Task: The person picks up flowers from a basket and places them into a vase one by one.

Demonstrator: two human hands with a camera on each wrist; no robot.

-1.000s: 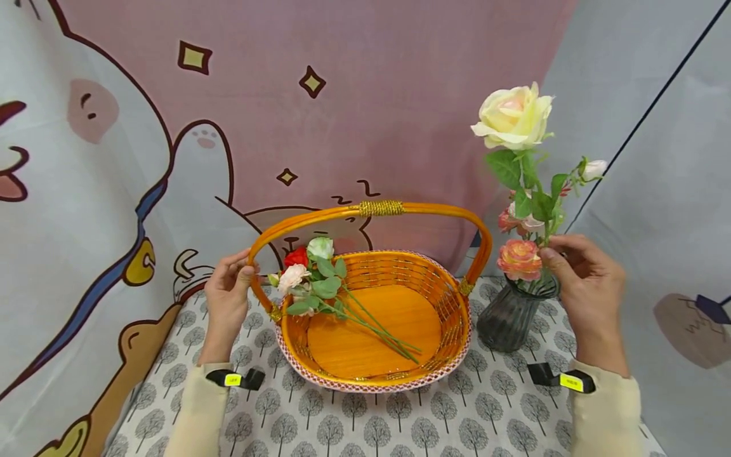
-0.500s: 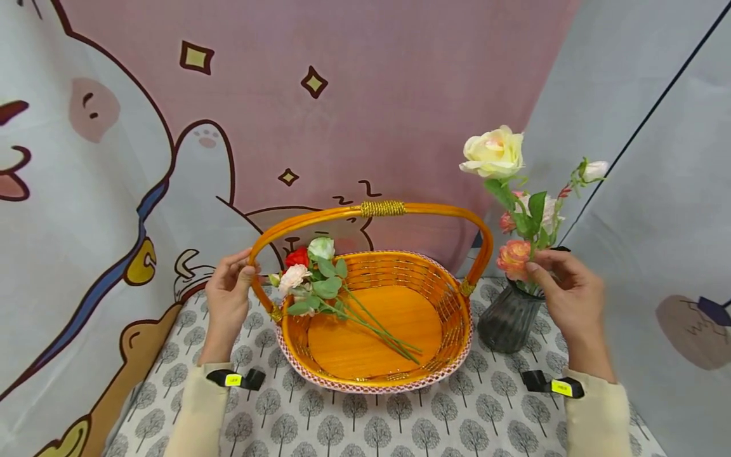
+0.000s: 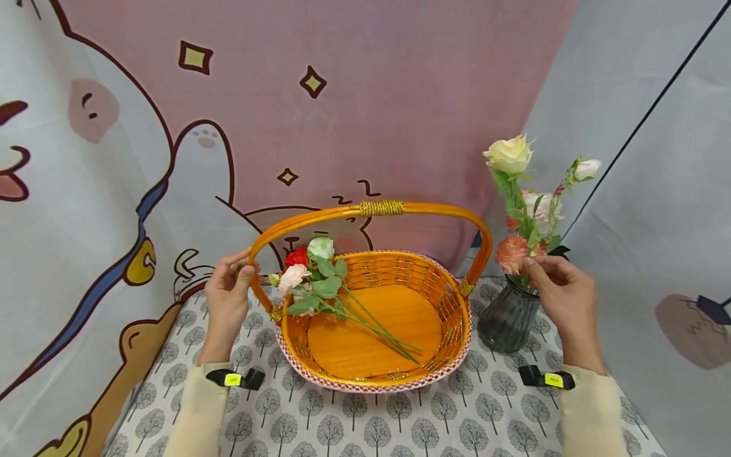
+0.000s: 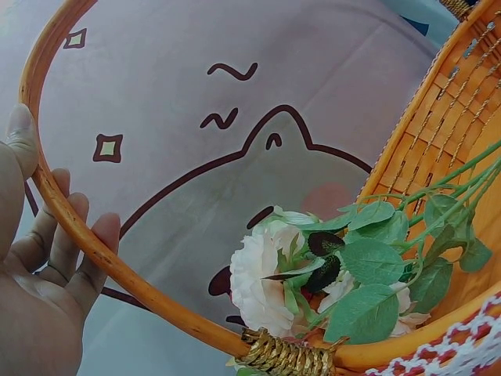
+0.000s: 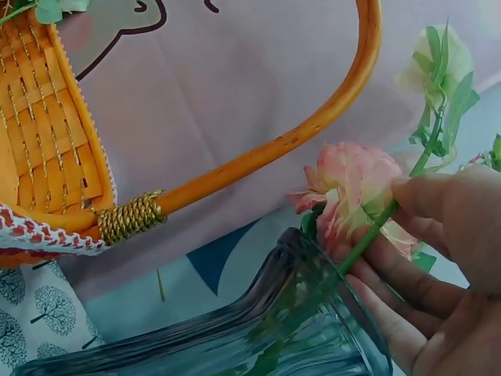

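Observation:
At the left, my left hand [image 3: 230, 289] holds the orange handle [image 4: 82, 235] of a woven basket [image 3: 374, 384], thumb on one side and fingers on the other. My right hand [image 3: 565, 298] pinches the green stem [image 5: 383, 215] of a pale yellow rose [image 3: 508, 155] just over the mouth of a grey ribbed glass vase [image 3: 507, 320]. The stem's lower part runs down inside the glass. Beside my fingertips is a coral-pink flower [image 3: 511, 254], with a pale pink bloom [image 3: 542, 209] behind it and a white bud [image 3: 587, 169] to the right.
Inside the basket's left side lie a red rose [image 3: 297, 257], a white-green rose [image 3: 321, 248] and a pale pink flower [image 3: 294, 278], stems pointing right. A tree-print cloth [image 3: 377, 428] covers the table. Behind hangs a pink cartoon curtain [image 3: 400, 114].
My right hand has moved left and slightly down, and the yellow rose has sunk lower into the vase, tilting left midway. My left hand and the basket stay put.

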